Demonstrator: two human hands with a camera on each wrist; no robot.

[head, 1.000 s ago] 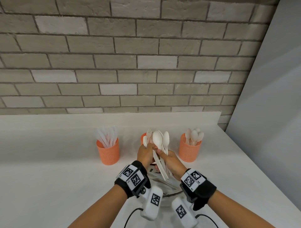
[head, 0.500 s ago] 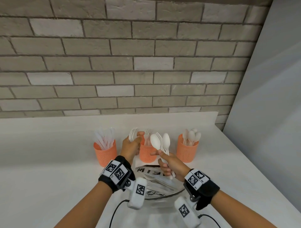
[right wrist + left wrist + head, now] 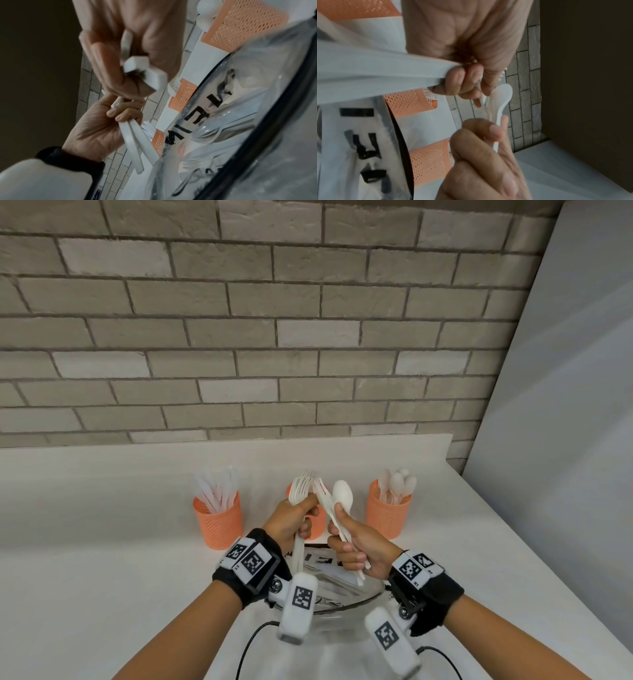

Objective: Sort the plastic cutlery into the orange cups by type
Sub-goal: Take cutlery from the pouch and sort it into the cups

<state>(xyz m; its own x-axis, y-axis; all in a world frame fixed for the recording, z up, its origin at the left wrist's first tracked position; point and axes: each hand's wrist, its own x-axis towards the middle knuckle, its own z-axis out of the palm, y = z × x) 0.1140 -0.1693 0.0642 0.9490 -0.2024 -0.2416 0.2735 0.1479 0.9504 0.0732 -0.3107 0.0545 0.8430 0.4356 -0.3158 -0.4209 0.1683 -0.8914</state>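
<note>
On the white counter (image 3: 102, 542) three orange cups stood in a row near the brick wall: the left cup (image 3: 218, 522) held knives, the middle cup (image 3: 317, 525) was mostly hidden behind the hands and held forks, and the right cup (image 3: 387, 517) held spoons. The left hand (image 3: 291, 522) was curled around a small bundle of forks (image 3: 298, 491), pinching them between thumb and fingers, just in front of the middle cup. The right hand (image 3: 356, 546) gripped a mixed bunch, with a spoon (image 3: 343, 496) standing highest and one fork (image 3: 322, 491) leaning toward the left hand. Below both hands was a clear bag (image 3: 329, 577) with more cutlery. The step seemed to be passing that fork from the right bunch into the left bundle. To do it well, the left fingers should take the fork near its neck and pull along the handle, while the right hand loosens only a little, so the spoon does not slip out. Compared with half a second earlier, the left hand had come back from the middle cup toward the right hand, and the two hands were now almost touching.
</note>
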